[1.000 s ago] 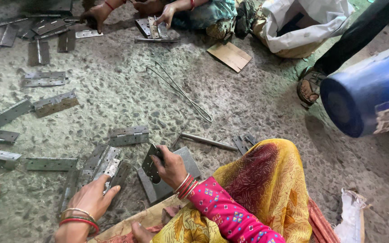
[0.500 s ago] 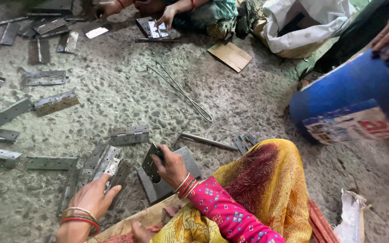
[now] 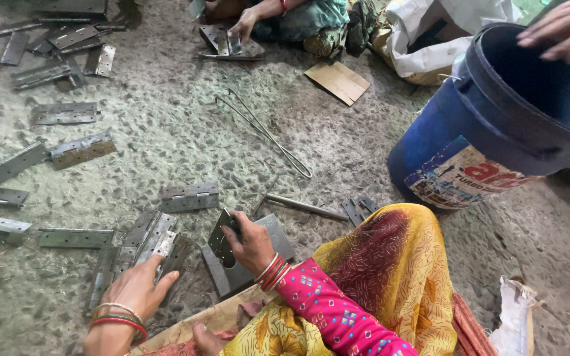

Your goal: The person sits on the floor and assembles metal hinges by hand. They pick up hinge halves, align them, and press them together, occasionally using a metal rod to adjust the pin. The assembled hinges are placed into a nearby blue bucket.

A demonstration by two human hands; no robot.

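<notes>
We hold a dark, flat steel hinge leaf upright in our right hand, the fingers closed around its edge. The leaf stands on a square grey metal block that lies on the rough concrete floor just in front of our knees. Our left hand rests palm down with fingers loosely spread, the fingertips touching a pile of grey steel hinges just left of the block; it grips nothing. A thin steel rod lies on the floor just beyond the block. A large blue plastic drum stands tilted at the right, with another person's hand on its rim.
</notes>
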